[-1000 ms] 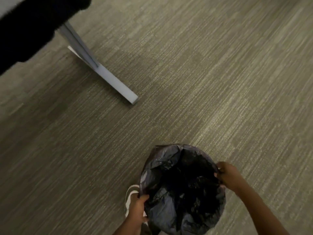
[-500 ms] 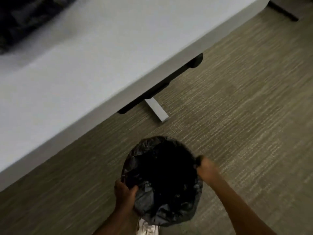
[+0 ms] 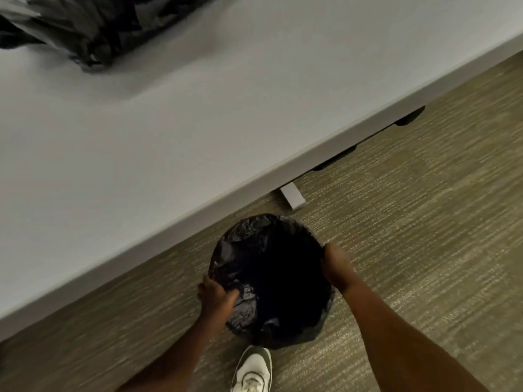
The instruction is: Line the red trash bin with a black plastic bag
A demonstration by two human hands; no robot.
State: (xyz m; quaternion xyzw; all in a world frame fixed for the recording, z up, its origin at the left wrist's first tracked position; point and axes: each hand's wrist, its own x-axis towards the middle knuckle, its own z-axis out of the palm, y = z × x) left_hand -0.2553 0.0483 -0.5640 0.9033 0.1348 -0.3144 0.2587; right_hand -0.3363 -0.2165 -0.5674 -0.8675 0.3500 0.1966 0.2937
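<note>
A black plastic bag [image 3: 246,250] covers a round bin on the carpet, draped over the rim all round with its mouth gaping dark. No red of the bin shows; the bag hides it. My left hand [image 3: 215,298] grips the bag at the rim's near-left side, thumb on the inside. On the right side of the rim my right hand [image 3: 338,265] is closed over the bag's edge.
A white table [image 3: 169,131] fills the upper left, its edge running diagonally just beyond the bin. A heap of black plastic [image 3: 96,26] lies on it at top left. A white table foot [image 3: 293,196] and my white shoe [image 3: 253,369] are on the carpet.
The view has swung up from the bare carpet to the table, which now fills the upper left. Both hands have stayed on the bag at the rim, and the bag looks smoother over it.
</note>
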